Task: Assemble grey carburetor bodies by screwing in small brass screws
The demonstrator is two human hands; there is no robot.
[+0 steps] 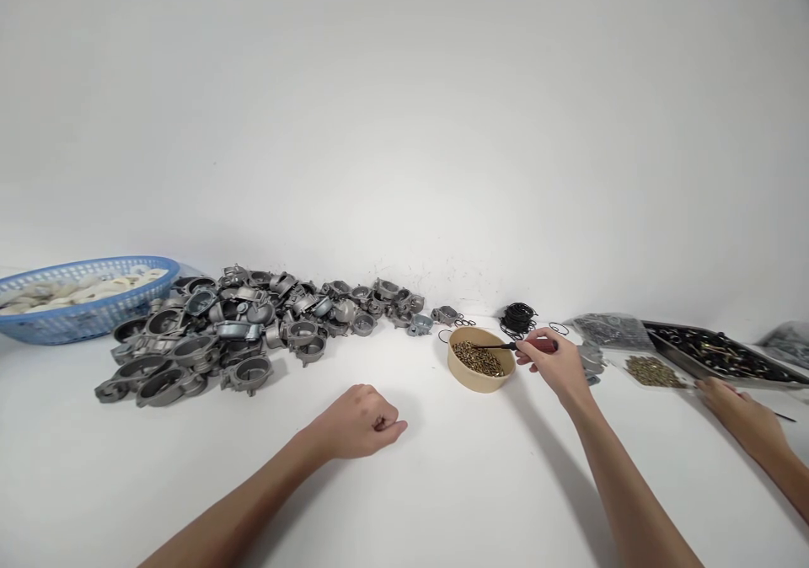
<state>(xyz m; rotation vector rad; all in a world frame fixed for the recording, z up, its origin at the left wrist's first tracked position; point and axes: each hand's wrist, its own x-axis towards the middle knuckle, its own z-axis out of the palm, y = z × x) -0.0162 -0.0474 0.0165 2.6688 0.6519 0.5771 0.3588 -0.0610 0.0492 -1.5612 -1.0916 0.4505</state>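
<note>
My right hand [551,367] grips a screwdriver [534,346] by its red handle. The dark shaft points left over the rim of a tan paper bowl [479,381], and its tip is among small brass-coloured screws [479,359] inside. My left hand [363,423] rests closed, knuckles up, on the white table left of the bowl. Whatever its curled fingers hold, if anything, is hidden. To its left, nearest the hand, lie grey metal housings [249,372] heaped along the wall.
A blue basket [94,319] with pale parts stands far left. Black rubber rings [518,318] lie behind the bowl. At right are a plastic bag [605,330], a pile of small brass parts [654,372] and a tray [726,353] of dark parts. Another person's hand [746,416] works there.
</note>
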